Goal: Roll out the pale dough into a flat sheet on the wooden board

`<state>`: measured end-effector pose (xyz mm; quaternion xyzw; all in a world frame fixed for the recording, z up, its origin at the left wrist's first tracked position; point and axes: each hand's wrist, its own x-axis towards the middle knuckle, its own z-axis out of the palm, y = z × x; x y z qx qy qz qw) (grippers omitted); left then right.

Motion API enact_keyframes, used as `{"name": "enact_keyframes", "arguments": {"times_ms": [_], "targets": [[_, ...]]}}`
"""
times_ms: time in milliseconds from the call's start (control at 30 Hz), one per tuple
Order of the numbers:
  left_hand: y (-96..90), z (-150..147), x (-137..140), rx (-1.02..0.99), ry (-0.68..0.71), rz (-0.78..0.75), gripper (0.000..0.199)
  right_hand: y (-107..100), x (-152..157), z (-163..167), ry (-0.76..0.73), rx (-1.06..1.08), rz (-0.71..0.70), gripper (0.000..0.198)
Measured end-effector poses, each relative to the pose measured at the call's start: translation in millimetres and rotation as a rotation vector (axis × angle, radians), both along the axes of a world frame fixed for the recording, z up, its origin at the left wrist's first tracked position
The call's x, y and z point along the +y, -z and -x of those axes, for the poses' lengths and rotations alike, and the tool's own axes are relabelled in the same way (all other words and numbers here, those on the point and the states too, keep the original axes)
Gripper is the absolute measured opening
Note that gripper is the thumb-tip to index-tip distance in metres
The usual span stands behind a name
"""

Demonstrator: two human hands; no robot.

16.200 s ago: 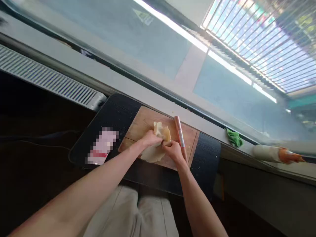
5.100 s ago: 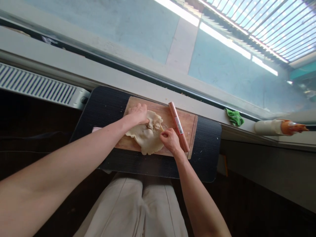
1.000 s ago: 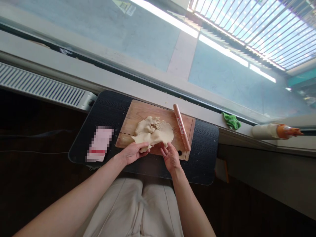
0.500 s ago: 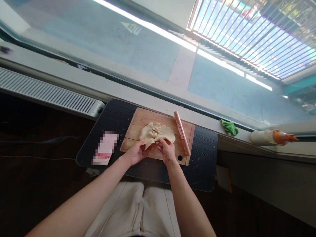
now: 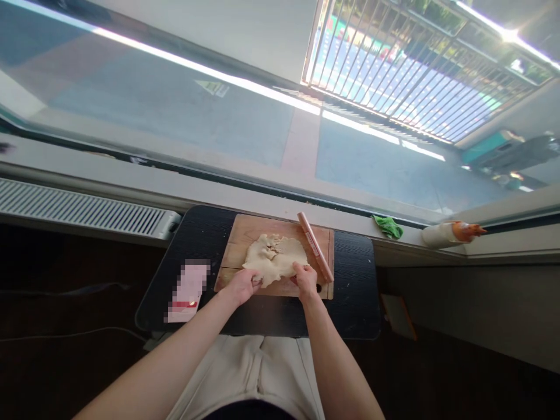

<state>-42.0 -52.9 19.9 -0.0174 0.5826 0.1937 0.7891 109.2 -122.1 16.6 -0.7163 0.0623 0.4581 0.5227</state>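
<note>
You can read no lettering or number anywhere in view. The red-and-white label [image 5: 312, 244] on the copper-coloured rod [image 5: 324, 266] seems to carry print, but it is too small for you to make out. Beyond the glass, your yellowish triangular sign [image 5: 212, 87] is too faint, and the pixelated pink rectangle [image 5: 190, 286] yields no words.
</note>
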Motion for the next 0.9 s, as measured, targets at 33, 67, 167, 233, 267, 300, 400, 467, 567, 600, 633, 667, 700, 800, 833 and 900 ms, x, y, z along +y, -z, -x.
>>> {"name": "enact_keyframes", "arguments": {"times_ms": [33,67,167,233,267,300,400,467,567,600,633,667,700,800,833,900], "targets": [[-1.4,-1,-2,0.02,0.063,-0.004,0.034,2,-3,2,0.02,0.026,-0.002,0.021],[-2.7,-2,-4,0.041,0.132,-0.01,0.033,3,-4,4,0.036,0.057,-0.003,0.022],[-6.4,4,-6,0.082,0.268,-0.015,0.024,3,-1,6,0.047,0.145,-0.002,0.024],[-8.4,14,-1,0.093,0.31,-0.008,0.024,-1,7,4,0.022,0.179,-0.017,0.024],[-8.9,19,2,0.091,0.293,0.0,0.025,-5,13,3,0.001,0.189,-0.036,0.024],[-9.1,24,5,0.084,0.254,0.004,0.025,-12,20,1,-0.024,0.197,-0.064,0.024],[-5.6,27,-2,0.015,0.044,-0.048,0.016,-42,41,-2,-0.111,0.223,-0.172,0.024],[-0.7,14,-19,-0.068,-0.095,-0.097,0.022,-70,49,-2,-0.171,0.254,-0.242,0.024],[1.5,-25,-46,-0.137,-0.21,-0.084,0.017,-113,45,-4,-0.243,0.336,-0.36,0.026],[-1.5,-39,-50,-0.171,-0.21,-0.077,0.014,-125,38,-7,-0.26,0.361,-0.405,0.027],[-7.0,-50,-50,-0.248,-0.197,-0.082,0.014,-134,30,-11,-0.277,0.379,-0.446,0.028],[-14.9,-59,-46,-0.353,-0.175,-0.093,0.019,-140,21,-16,-0.298,0.39,-0.475,0.03],[-24.8,-64,-40,-0.48,-0.151,-0.118,0.027,-143,12,-23,-0.315,0.395,-0.494,0.031],[-62.4,-65,-17,-0.73,-0.1,-0.229,0.047,-137,-15,-48,-0.305,0.383,-0.505,0.034],[-75.7,-63,-12,-0.757,-0.079,-0.26,0.05,-133,-22,-56,-0.284,0.371,-0.498,0.034],[-100.3,-59,-8,-0.759,-0.016,-0.296,0.054,-125,-31,-70,-0.249,0.324,-0.492,0.033]]}}
